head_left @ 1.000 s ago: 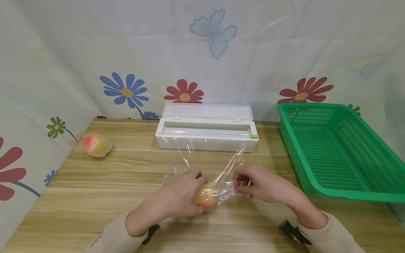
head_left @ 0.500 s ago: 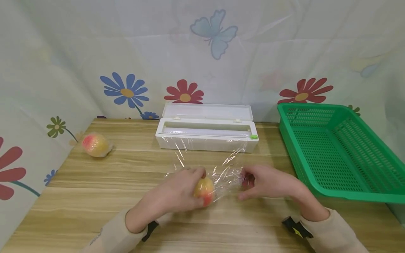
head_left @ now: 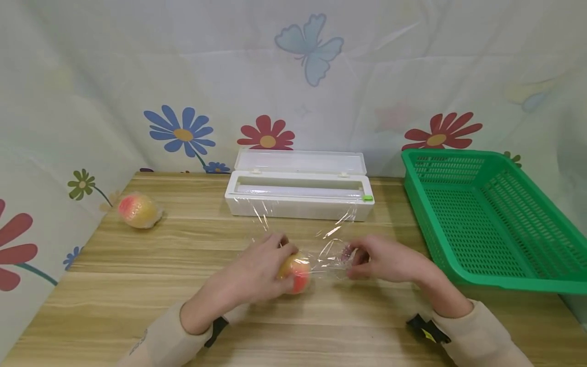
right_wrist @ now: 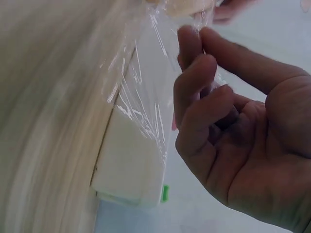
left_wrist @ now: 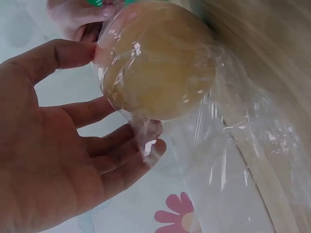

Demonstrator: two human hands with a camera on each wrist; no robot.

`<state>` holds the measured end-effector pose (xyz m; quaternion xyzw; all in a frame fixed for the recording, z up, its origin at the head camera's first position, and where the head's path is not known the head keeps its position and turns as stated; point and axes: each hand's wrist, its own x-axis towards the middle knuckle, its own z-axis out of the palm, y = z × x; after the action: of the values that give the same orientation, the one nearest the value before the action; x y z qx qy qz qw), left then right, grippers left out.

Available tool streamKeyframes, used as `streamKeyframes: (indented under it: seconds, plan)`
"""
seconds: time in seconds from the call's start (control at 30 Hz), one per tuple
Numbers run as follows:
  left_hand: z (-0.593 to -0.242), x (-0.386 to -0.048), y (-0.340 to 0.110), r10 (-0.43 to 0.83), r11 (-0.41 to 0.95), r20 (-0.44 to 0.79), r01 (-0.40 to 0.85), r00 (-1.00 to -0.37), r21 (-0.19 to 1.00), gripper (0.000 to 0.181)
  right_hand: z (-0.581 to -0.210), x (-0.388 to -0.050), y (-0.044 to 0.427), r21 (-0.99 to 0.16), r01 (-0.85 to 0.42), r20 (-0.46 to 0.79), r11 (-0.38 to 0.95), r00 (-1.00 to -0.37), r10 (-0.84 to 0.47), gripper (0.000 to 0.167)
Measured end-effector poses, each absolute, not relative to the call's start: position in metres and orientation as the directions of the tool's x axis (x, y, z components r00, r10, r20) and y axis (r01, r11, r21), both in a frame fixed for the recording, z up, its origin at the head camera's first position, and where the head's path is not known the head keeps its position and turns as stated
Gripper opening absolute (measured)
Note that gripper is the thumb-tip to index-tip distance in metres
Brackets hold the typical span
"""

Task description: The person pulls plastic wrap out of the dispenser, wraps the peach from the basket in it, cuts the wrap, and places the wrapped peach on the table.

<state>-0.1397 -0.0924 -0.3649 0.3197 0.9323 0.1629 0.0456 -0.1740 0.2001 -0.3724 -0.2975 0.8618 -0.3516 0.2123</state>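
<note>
My left hand holds a yellow peach with a pink-red blush, just above or on the table; in the left wrist view its thumb and fingers curl round the side of the film-covered peach. Clear cling film runs from the white dispenser box to the peach and lies over it. To the right of the peach, my right hand pinches the bunched edge of the film. The right wrist view shows thumb and forefinger meeting, other fingers curled, with taut film beyond.
The dispenser's clear lid stands raised at the back; inside lies a film roll, with a green slider at the right end. Another wrapped peach sits at the left. A green basket stands at the right.
The peach has turned a little in my left hand, showing more red, and shifted slightly away from me. My right hand has moved a bit right, drawing the film edge out.
</note>
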Motion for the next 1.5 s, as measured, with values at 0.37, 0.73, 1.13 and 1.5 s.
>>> streamKeyframes:
  seconds: [0.37, 0.73, 1.13, 1.5]
  plan:
    - [-0.374, -0.148, -0.092, 0.63, 0.711, 0.073, 0.612, -0.773, 0.345, 0.04, -0.366, -0.174, 0.205, -0.74, -0.286, -0.218, 0.608, -0.754, -0.619, 0.077]
    - [-0.379, -0.155, -0.096, 0.633, 0.732, -0.043, 0.579, -0.773, 0.36, 0.071, -0.37, -0.162, 0.17, -0.447, -0.606, 0.208, 0.658, -0.786, -0.582, 0.079]
    - [-0.376, -0.162, -0.103, 0.602, 0.706, -0.062, 0.494, -0.796, 0.507, 0.097, -0.393, -0.168, 0.125, -0.503, -0.63, 0.168, 0.592, -0.743, -0.648, 0.074]
    - [-0.368, -0.178, -0.133, 0.509, 0.814, -0.174, 0.406, -0.843, 0.414, 0.075, -0.395, -0.176, 0.131, -0.53, -0.625, 0.152, 0.573, -0.735, -0.661, 0.054]
